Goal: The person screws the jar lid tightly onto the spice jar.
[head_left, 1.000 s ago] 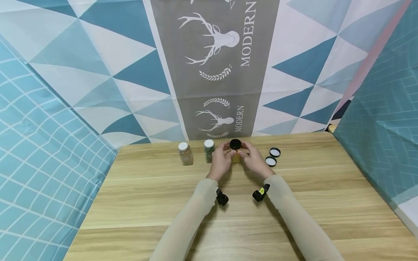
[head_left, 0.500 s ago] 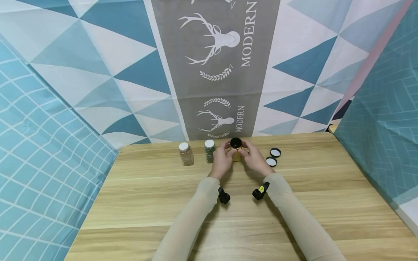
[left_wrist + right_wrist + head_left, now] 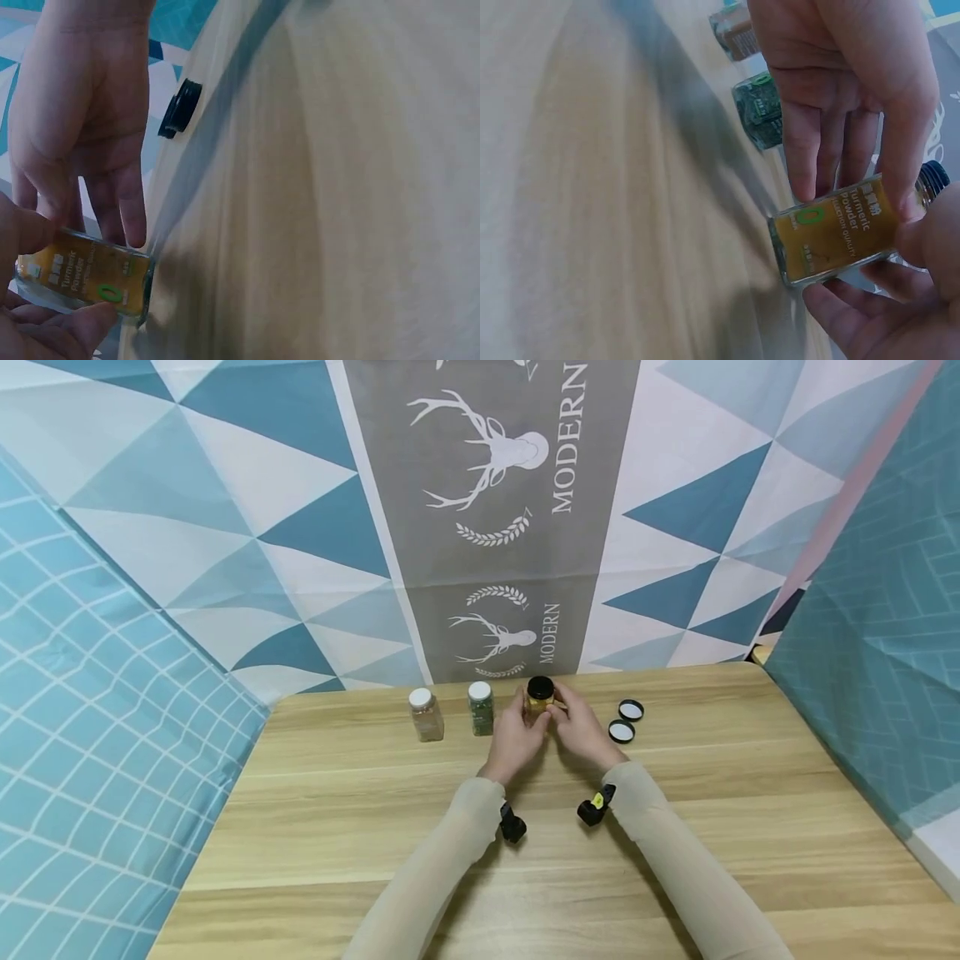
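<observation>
A squarish glass jar of turmeric powder (image 3: 540, 700) with a black lid (image 3: 540, 687) is between both hands at the back middle of the table. My left hand (image 3: 516, 737) grips it from the left, its thumb on the front face near the lid. From the other side my right hand (image 3: 583, 727) holds it, the two thumbs close together. The yellow label (image 3: 844, 225) reads "Turmeric Powder" in the right wrist view. In the left wrist view the base of the jar (image 3: 90, 274) is close over the table, while the lid is hidden by fingers.
Left of the hands stand a jar of green flakes (image 3: 482, 714) and a jar of brown contents (image 3: 427, 720), both with white tops. To the right, two black lids (image 3: 631, 710) lie with pale insides up. Patterned cloth (image 3: 502, 568) hangs behind the wooden table (image 3: 337, 810).
The jar has tilted slightly, so more of its yellow front shows under the lid. My left hand has shifted a little around it, bringing the thumbs closer together.
</observation>
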A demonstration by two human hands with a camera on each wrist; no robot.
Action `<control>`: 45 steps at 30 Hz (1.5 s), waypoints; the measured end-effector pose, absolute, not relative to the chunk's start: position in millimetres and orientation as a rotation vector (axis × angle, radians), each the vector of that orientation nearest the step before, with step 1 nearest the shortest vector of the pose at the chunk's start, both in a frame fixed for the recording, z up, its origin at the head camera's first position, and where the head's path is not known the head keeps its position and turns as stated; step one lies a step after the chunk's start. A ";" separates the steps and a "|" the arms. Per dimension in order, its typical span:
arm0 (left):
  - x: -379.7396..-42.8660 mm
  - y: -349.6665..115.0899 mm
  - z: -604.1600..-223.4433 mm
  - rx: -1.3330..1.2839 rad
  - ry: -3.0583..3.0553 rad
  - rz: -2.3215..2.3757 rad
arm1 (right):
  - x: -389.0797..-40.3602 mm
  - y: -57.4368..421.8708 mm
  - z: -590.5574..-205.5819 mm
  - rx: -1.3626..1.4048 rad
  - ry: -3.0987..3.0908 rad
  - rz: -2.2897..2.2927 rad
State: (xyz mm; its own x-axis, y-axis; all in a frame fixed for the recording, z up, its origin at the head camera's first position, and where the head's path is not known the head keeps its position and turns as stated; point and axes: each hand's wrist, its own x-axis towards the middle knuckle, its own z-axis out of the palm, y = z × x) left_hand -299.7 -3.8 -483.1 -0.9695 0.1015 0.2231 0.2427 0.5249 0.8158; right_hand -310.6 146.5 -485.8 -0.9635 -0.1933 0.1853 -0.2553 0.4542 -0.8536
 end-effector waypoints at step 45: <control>-194.2 -122.8 -469.8 -0.529 -2.492 -1.763 | -191.4 192.1 -453.3 0.642 -2.852 1.103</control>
State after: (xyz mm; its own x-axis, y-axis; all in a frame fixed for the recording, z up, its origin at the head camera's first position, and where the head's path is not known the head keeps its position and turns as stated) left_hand -194.2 -122.8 -469.8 -0.9407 0.2502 0.2291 0.2993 0.2943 0.9076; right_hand -191.4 192.1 -453.3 -0.9154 -0.3689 0.1608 -0.3811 0.6662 -0.6411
